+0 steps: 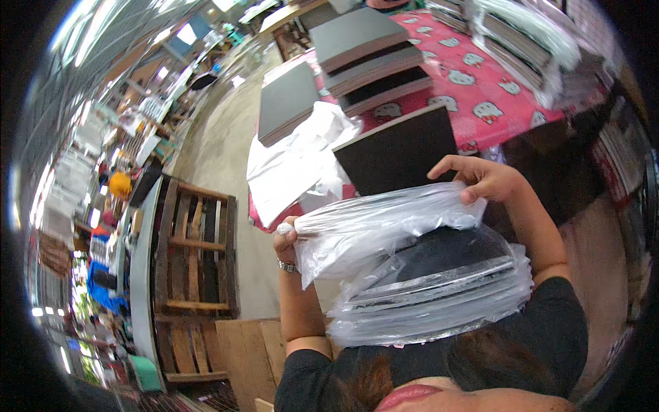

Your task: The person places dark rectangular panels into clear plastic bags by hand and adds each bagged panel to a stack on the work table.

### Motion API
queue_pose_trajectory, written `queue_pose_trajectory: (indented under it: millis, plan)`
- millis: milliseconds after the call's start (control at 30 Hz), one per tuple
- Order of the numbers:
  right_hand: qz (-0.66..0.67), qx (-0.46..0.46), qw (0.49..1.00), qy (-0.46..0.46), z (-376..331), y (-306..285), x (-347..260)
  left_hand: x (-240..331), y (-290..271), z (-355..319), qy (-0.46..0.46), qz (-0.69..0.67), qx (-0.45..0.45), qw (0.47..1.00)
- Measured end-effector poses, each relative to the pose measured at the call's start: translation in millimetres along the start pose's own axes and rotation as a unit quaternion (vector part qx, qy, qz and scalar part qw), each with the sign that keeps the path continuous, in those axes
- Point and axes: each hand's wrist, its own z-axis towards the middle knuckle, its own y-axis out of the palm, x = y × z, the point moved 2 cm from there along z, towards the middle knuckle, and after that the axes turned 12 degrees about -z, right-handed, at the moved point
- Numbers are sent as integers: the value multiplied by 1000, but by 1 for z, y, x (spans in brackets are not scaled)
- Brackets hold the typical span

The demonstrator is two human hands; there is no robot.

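Between my two hands stretches a clear plastic bag (391, 213), crumpled and drawn out sideways. My left hand (285, 242) is closed on its left end. At the other end, my right hand (491, 180) grips the plastic by the thumb, its index finger reaching out over the edge of a black board (398, 151). That board lies flat on the table just beyond the bag. Close to my body is a stack of black boards in clear plastic (432, 295), partly covered by the bag's near side.
A pink patterned cloth (473, 82) covers the table. Stacks of grey and black boards (364, 48), another grey stack (288, 99) and white plastic bags (295, 161) rest on it. Plastic-wrapped bundles (528, 48) stand far right. Wooden pallets (195, 244) are at my left.
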Motion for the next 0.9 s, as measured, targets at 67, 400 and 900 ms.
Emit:
queue_pose_trajectory:
  millis: [67,400,900]
  plan:
    - [10,151,979,-138,3,-21,2,-9,12,23,57,31,92,994]
    - [-471,520,711,-47,47,-43,35,-35,4,115,201,615,325,690]
    - [-547,520,652,-71,15,-17,23,-47,43,90,121,453,335,817]
